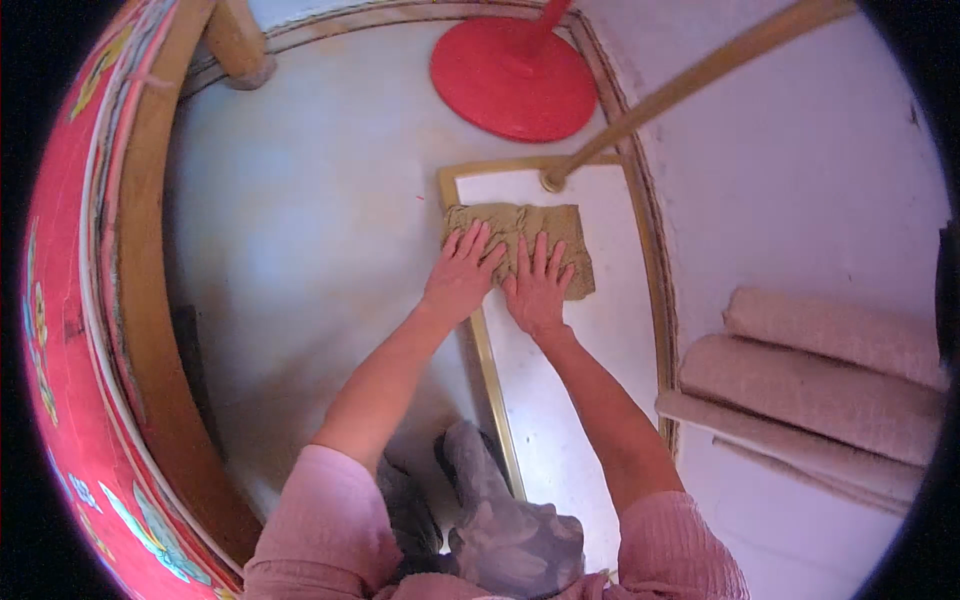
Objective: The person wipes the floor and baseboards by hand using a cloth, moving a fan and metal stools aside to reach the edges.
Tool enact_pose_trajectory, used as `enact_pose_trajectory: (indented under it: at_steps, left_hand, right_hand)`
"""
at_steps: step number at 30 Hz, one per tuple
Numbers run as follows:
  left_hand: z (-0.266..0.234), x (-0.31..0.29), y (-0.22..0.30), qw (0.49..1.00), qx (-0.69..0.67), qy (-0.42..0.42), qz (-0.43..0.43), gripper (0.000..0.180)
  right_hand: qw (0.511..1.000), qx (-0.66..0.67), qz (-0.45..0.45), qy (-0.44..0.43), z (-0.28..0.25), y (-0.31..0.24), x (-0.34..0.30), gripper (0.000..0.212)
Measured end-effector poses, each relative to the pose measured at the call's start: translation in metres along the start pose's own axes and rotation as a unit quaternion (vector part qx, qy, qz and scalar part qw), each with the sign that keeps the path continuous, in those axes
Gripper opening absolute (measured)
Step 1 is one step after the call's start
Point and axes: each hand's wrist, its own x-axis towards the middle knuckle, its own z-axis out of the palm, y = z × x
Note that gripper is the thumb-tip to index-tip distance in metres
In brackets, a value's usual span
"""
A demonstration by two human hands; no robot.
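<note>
A brown-olive cloth (pixel 574 235) lies spread and wrinkled across the far part of a long, gold-framed white panel (pixel 545 385). Its left edge reaches over the panel's gold border. Flat on the cloth's left half rests my left hand (pixel 462 272), fingers stretched out toward the far side. Beside it, my right hand (pixel 540 290) presses the cloth's nearer middle with its fingers spread. The two hands are close together, and neither one grips the cloth.
A red round stand base (pixel 513 80) is on the floor beyond the panel. From the panel's far end a wooden pole (pixel 680 95) slants up to the right. Rolled pinkish mats (pixel 810 390) lie at right. A wooden bed frame (pixel 150 250) with a red flowered cover (pixel 70 300) runs along the left.
</note>
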Motion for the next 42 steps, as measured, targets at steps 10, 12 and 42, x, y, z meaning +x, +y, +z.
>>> enact_pose_trajectory:
  at_steps: [10,12,42]
  left_hand:
    - [0.005,0.048,-0.076,0.982,0.007,0.127,-0.143,0.046]
    - [-0.003,0.045,-0.086,0.947,-0.206,0.124,-0.214,0.046]
    - [0.027,-0.182,0.008,0.918,0.057,-0.313,-0.239,0.045]
  right_hand:
    - [0.998,0.047,-0.037,0.018,0.016,-0.05,0.118,0.057]
    - [0.996,0.062,-0.069,0.018,0.009,-0.059,0.136,0.057]
    - [0.857,0.44,-0.069,-0.258,-0.006,-0.136,-0.138,0.058]
